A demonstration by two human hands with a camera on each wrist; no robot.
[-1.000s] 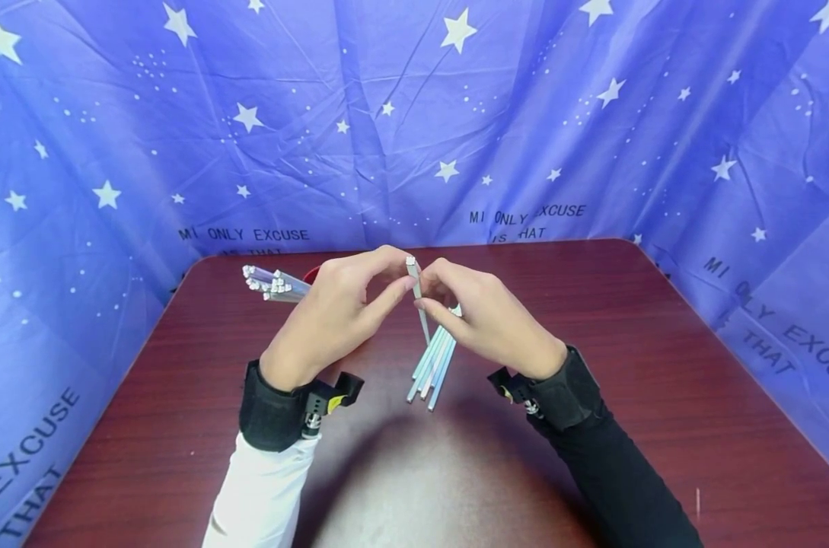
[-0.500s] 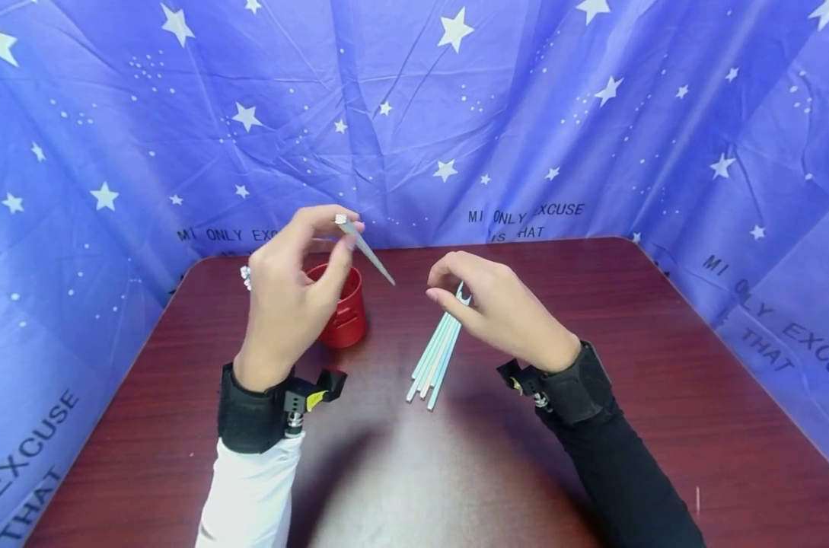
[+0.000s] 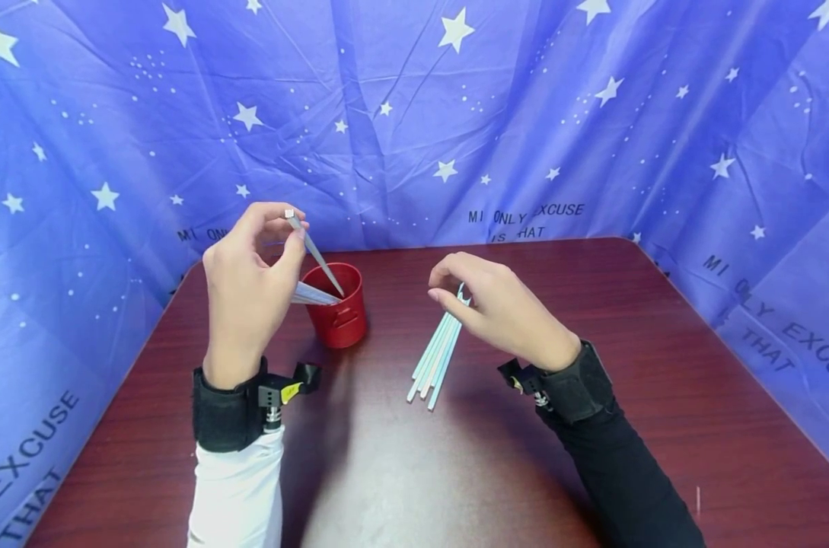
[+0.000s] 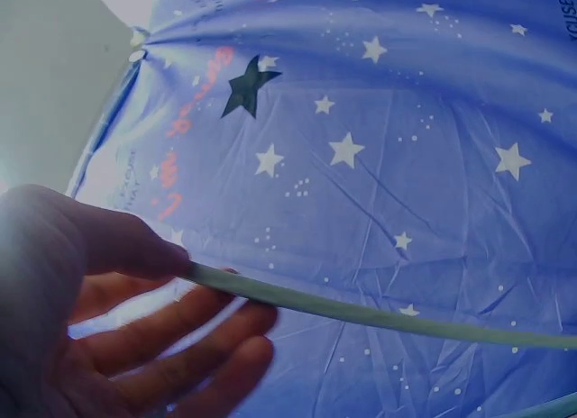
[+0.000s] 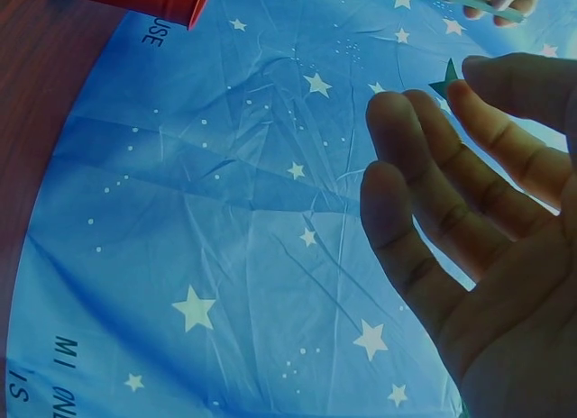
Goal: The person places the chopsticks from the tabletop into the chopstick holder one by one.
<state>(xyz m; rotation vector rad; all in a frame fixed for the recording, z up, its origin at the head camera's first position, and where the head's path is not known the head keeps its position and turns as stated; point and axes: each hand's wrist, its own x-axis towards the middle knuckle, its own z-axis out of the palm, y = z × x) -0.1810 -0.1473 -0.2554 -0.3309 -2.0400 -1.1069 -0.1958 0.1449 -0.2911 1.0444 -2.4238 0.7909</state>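
Fingertips of the left hand (image 3: 246, 293) pinch a thin straw (image 3: 314, 256) over the red cup (image 3: 337, 306) (right hand (image 3: 499, 308) loosely curled, holding nothing).

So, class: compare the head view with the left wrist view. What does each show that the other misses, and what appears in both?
Only the head view shows the red cup, the loose sticks on the table and the right hand above them. Only the left wrist view shows the left palm and fingers from below. Both show the left hand pinching one thin stick against the starred blue cloth.
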